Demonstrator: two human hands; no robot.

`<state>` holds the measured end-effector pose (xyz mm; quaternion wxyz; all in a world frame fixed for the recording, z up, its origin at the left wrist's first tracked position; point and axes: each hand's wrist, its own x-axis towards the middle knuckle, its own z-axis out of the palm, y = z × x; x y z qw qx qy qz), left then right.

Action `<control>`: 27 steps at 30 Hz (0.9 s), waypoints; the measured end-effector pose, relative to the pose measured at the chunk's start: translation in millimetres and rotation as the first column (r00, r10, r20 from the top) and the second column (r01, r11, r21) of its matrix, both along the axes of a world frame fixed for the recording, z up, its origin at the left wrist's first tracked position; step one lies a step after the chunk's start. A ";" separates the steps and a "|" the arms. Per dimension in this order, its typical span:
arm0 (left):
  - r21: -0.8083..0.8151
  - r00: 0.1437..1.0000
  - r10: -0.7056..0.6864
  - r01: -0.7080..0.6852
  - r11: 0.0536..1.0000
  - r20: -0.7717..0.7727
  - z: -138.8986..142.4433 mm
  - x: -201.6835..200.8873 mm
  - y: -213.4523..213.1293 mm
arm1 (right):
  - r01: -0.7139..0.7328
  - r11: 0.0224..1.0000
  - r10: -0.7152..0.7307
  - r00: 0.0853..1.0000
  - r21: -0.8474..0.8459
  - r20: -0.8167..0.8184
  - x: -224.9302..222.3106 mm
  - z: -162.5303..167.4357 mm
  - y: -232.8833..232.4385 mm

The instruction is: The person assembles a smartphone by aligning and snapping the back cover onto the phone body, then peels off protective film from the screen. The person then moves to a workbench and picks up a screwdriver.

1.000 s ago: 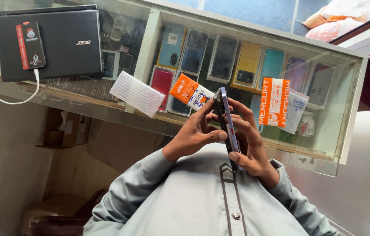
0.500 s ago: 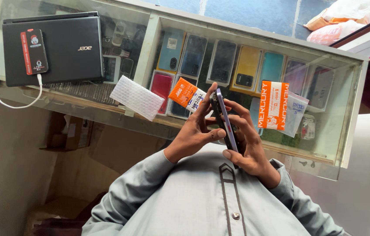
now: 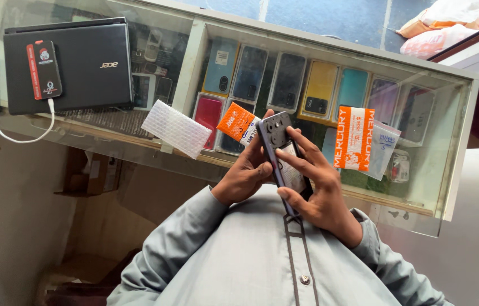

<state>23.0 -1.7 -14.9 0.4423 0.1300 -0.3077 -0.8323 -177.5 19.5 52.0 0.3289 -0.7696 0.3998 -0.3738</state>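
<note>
Head view: a slim dark smartphone, back side showing, is clasped between both hands above the near edge of a glass display counter — left hand closed around one edge, right hand gripping the other. Inside that counter lie rows of coloured phone cases; a closed black laptop rests on its far end.

Daylight, soft and even, bright overall. Glass counter top washed by pale reflections, strongest over its left end and far right corner; phones under glass look hazy, low contrast. Laptop lid matte, faint sheen. Soft shadow under counter front edge and beneath left hand. Bags at top right nearly blown out. Centre sharp; slight wide-angle stretch at frame edges. No motion blur.
</note>
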 end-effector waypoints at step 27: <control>-0.039 0.948 0.129 -0.123 0.992 0.292 12.2 -16.9 1.4 | 0.201 0.880 -0.385 0.833 0.431 0.398 -24.4 -13.7 -23.7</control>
